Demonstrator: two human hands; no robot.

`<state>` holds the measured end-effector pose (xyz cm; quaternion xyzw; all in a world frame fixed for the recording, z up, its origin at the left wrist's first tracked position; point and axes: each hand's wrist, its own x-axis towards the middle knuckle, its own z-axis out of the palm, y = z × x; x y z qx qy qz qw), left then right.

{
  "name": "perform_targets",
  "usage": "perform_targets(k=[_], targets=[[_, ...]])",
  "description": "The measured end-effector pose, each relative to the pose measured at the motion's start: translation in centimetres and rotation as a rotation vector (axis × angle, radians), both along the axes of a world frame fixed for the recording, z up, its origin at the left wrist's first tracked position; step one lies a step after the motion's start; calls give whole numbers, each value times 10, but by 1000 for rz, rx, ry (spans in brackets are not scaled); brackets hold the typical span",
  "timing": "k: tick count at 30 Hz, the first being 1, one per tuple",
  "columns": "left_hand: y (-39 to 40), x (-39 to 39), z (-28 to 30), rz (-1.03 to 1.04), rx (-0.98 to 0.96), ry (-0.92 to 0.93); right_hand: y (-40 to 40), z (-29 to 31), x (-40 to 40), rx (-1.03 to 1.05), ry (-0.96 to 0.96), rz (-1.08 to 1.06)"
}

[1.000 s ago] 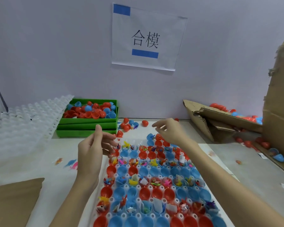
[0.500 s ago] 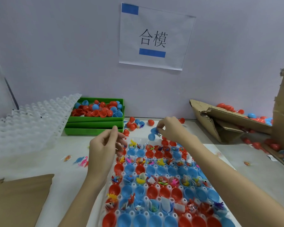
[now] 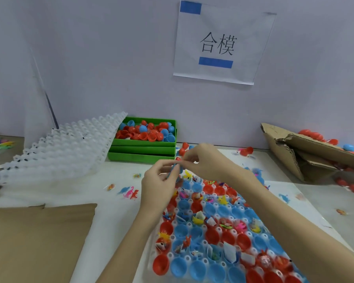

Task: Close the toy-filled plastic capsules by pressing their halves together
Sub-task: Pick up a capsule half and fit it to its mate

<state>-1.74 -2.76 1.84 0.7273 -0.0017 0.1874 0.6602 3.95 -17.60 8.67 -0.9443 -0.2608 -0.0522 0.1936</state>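
My left hand [image 3: 158, 185] and my right hand [image 3: 205, 161] meet above the far left corner of the white tray [image 3: 251, 251]. Between their fingertips they pinch a blue capsule [image 3: 175, 170], mostly hidden by the fingers. The tray holds rows of red and blue open capsule halves [image 3: 212, 235], many with small toys inside. Whether the held capsule's halves are joined is hidden from me.
Stacked green bins [image 3: 143, 149] of loose red and blue halves stand at the back. An empty white tray [image 3: 57, 154] leans at the left. Torn cardboard boxes [image 3: 307, 152] with capsules sit at the right, brown cardboard [image 3: 35, 242] near left. Loose toys [image 3: 129, 193] lie on the table.
My right hand has come left and toward my left hand with a blue piece. Both hands now meet on the blue capsule. The camera has shifted, showing more of the left side.
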Motion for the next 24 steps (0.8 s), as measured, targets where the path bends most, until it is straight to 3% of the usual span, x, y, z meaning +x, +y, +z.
perform_targets(k=[4, 10, 13, 24], targets=[[17, 8, -2, 33, -281, 143, -24, 10, 13, 134, 9, -120], [22, 10, -1, -23, -506, 226, -88, -7, 24, -113, 45, -258], [20, 9, -2, -43, -505, 226, -95, -25, 21, -165, 61, -265], [12, 7, 2, -168, -491, 231, -87, -52, 14, 61, 65, -278]])
